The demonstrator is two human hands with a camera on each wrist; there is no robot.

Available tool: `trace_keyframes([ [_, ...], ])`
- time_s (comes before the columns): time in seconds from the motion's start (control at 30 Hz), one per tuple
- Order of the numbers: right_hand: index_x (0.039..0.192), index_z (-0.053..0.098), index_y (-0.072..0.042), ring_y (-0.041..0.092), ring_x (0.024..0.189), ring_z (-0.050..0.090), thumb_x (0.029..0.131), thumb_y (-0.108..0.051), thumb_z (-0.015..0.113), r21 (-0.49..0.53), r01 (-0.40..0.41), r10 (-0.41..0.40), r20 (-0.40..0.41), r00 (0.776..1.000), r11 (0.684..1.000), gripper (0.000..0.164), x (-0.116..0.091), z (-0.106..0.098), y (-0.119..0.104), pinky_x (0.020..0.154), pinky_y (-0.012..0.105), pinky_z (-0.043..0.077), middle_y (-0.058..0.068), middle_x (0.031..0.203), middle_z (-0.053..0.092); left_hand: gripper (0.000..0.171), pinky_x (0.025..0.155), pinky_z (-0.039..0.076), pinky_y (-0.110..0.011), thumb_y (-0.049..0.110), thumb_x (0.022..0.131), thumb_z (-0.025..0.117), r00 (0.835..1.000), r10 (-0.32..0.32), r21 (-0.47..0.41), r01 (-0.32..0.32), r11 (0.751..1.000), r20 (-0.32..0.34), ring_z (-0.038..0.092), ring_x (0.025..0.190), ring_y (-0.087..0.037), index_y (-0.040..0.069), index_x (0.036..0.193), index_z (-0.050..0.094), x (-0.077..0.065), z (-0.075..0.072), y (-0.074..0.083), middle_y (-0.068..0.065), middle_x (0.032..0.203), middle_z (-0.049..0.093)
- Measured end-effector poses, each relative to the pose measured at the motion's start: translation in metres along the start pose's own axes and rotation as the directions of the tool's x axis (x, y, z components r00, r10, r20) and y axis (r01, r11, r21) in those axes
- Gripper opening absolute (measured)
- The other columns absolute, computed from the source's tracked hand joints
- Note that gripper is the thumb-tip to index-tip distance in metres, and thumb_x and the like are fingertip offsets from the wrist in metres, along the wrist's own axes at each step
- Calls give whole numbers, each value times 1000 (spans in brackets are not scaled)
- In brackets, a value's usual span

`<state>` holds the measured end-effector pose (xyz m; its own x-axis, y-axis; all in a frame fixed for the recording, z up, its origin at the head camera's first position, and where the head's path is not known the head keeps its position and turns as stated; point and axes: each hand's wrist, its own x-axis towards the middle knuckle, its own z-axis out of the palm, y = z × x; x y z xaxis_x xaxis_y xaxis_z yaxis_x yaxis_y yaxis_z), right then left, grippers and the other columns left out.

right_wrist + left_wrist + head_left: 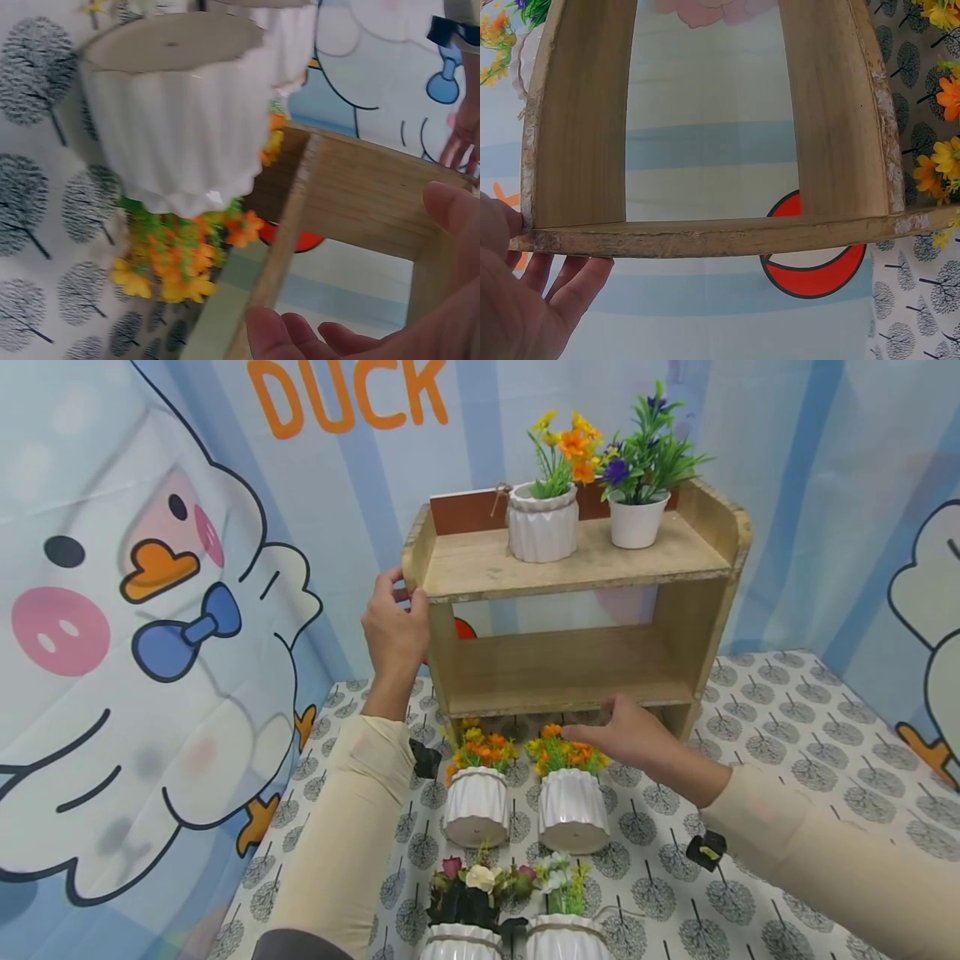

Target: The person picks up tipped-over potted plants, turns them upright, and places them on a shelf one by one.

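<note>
My left hand (397, 627) grips the left side of a two-tier wooden shelf (570, 668), its thumb at the front edge and its fingers on the outside of the side panel. My right hand (633, 739) reaches in front of the lower board with fingers apart and nothing between them. In the head view its fingertips overlap the orange flowers of a white flowerpot (573, 810). Beside that pot is another white flowerpot (476, 807) with orange and yellow flowers. Both pots lie tipped over, their bases toward me and their flowers toward the shelf.
On the upper board stand a ribbed white flowerpot (543, 527) with orange flowers and a small white pot (637, 522) with purple flowers. Nearer to me are a pot with roses (461, 941) and one with white flowers (566, 937). A tree-patterned cloth (787, 827) covers the table.
</note>
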<state>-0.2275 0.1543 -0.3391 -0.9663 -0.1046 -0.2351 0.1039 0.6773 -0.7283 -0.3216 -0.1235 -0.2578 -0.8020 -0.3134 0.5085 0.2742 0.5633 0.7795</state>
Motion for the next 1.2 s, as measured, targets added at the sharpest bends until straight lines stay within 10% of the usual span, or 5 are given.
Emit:
trace_keyframes([
  [0.6,152,28,14,33,103,63,89,-61,67,21,-73,70,116,991,997,105,-1,31,32,76,42,57,37,143,45,40,80,59,-43,28,101,56,1000,-9,4,9,1000,6,71,98,-29,15,139,58,0,0,1,-11,121,72],
  [0.7,121,49,8,18,74,48,88,-59,69,63,-96,88,126,988,993,78,0,37,34,63,35,49,23,102,54,40,80,59,-43,28,101,56,1000,-10,7,10,1000,8,70,98,-29,15,139,58,0,0,1,-11,121,72],
  [0.83,86,34,-11,17,73,40,88,-56,69,112,-146,128,154,980,983,57,1,44,37,64,37,49,5,83,35,40,80,58,-42,27,101,57,1000,-3,6,3,1000,6,70,98,-29,15,139,57,1,0,1,-11,121,72],
  [1.2,116,61,7,28,82,70,89,-51,70,236,-222,175,207,963,946,64,4,60,49,70,44,61,17,98,69,40,80,59,-43,28,102,56,1000,5,1,-5,1000,15,70,98,-29,15,139,57,1,0,-1,-11,121,72],
])
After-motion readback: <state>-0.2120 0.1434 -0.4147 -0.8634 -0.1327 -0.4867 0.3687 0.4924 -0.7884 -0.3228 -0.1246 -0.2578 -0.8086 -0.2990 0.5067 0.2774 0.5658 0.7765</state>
